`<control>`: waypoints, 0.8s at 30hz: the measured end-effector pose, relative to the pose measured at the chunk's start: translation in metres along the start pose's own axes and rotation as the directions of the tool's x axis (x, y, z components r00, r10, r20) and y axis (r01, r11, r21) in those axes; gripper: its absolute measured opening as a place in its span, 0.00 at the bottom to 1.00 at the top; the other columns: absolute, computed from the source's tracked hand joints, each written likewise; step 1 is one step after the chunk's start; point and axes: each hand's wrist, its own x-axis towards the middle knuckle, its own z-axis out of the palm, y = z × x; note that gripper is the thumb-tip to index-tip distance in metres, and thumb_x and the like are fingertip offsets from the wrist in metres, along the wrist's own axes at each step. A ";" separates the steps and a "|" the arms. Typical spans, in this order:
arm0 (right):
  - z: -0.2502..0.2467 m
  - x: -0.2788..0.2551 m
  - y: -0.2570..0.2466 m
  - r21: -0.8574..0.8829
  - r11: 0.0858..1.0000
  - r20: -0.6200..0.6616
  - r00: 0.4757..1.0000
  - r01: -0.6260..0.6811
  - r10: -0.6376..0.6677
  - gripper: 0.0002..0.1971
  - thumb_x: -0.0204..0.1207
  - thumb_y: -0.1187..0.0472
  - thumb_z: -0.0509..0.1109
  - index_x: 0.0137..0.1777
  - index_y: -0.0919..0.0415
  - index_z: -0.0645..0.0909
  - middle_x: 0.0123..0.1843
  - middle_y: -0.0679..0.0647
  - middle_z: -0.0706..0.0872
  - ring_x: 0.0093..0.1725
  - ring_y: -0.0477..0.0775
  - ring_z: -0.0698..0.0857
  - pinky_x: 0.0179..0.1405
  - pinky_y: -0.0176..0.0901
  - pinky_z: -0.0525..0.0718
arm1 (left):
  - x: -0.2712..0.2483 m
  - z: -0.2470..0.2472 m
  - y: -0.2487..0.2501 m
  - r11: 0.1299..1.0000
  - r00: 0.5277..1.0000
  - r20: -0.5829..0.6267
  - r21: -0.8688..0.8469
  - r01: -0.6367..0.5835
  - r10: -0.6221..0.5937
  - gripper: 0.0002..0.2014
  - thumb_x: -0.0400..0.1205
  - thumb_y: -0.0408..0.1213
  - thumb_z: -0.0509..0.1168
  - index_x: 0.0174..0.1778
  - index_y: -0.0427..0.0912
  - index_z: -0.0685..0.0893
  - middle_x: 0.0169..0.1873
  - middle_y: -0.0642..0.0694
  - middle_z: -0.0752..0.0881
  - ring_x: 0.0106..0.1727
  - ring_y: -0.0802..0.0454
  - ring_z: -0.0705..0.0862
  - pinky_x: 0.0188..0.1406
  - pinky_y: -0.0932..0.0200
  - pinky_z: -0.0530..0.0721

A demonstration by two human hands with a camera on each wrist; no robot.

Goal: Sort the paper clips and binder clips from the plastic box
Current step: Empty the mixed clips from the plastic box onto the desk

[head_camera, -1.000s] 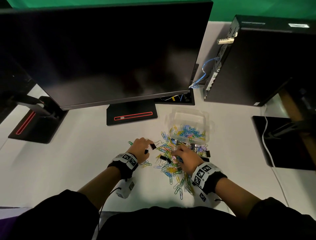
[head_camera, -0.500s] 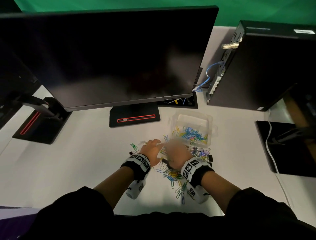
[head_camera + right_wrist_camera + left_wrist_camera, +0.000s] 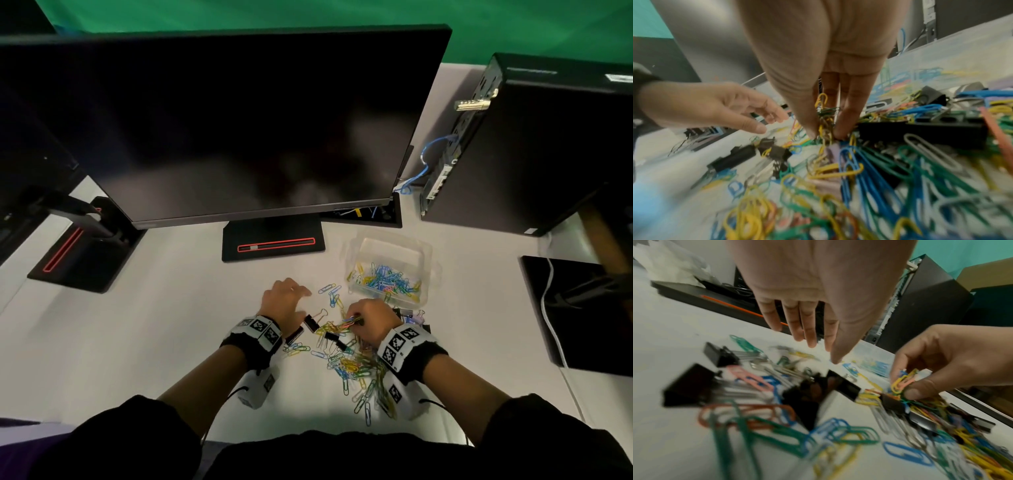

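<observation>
Both hands hover palm-down: right hand [image 3: 371, 320] pinching paper clips [image 3: 352, 322], left hand [image 3: 282, 299] fingers spread.

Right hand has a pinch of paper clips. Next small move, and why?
Probably lift the right hand and carry its bunch of paper clips to the plastic box. The box already holds only paper clips, while black binder clips lie mixed in the pile; the left hand is open, holding nothing.
</observation>
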 end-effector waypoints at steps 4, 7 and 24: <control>-0.009 0.004 0.002 0.094 0.994 -0.066 0.996 -0.053 0.060 0.09 0.71 0.63 0.72 0.51 0.59 0.86 0.53 0.57 0.89 0.54 0.56 0.85 0.51 0.38 0.78 | 0.001 -0.008 -0.016 0.990 0.990 0.007 0.032 0.140 -0.140 0.24 0.79 0.41 0.63 0.73 0.53 0.69 0.74 0.46 0.66 0.74 0.45 0.65 0.74 0.46 0.67; -0.015 0.008 0.002 0.116 0.991 -0.057 0.996 -0.065 0.072 0.08 0.70 0.62 0.73 0.49 0.58 0.87 0.50 0.57 0.90 0.52 0.56 0.86 0.53 0.42 0.82 | 0.002 -0.008 -0.020 0.990 0.989 0.052 -0.010 0.139 -0.138 0.25 0.80 0.39 0.63 0.74 0.51 0.69 0.74 0.45 0.66 0.74 0.44 0.66 0.73 0.47 0.70; -0.044 0.012 0.011 0.336 0.941 -0.252 0.959 -0.041 0.132 0.10 0.68 0.65 0.76 0.48 0.66 0.88 0.43 0.61 0.90 0.42 0.56 0.87 0.46 0.41 0.84 | 0.026 -0.011 -0.013 0.983 0.992 0.068 -0.139 0.118 -0.110 0.10 0.78 0.35 0.67 0.56 0.42 0.81 0.56 0.44 0.82 0.55 0.48 0.82 0.56 0.60 0.78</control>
